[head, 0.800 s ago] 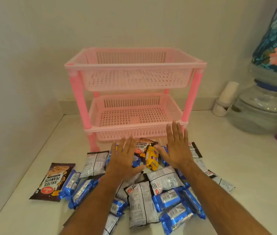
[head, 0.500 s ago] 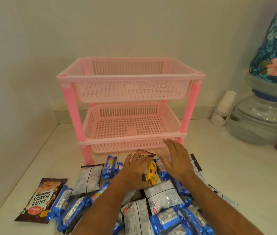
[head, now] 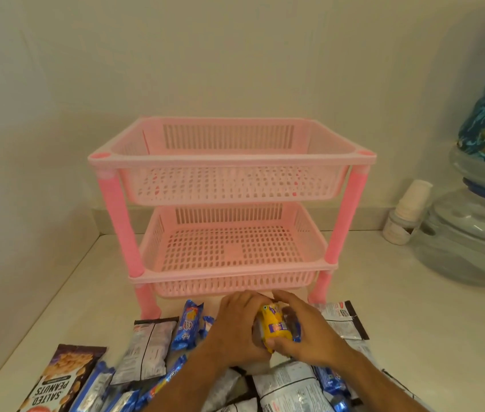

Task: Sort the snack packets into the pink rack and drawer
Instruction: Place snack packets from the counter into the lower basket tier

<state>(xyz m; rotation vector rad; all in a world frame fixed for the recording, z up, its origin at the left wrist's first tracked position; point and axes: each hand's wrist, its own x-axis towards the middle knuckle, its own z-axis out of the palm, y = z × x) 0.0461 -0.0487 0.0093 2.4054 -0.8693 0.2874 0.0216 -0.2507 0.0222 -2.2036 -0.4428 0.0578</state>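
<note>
Both hands, left hand (head: pixel 237 330) and right hand (head: pixel 305 330), curled their fingers (head: pixel 275 343) round a yellow crinkly snack packet (head: pixel 274 325) just before the empty two-tier pink plastic rack (head: pixel 229 157), seemingly gathering a first load, which next needed lifting into a tier.

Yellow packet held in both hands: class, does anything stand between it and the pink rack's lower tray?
Nothing visible does. Both hands hold the yellow packet just in front of the pink rack, whose lower tray lies open above and behind it.

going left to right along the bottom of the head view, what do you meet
salted peanuts packet → grey packet → blue biscuit packet → left hand → yellow packet → right hand → black-edged grey packet
</note>
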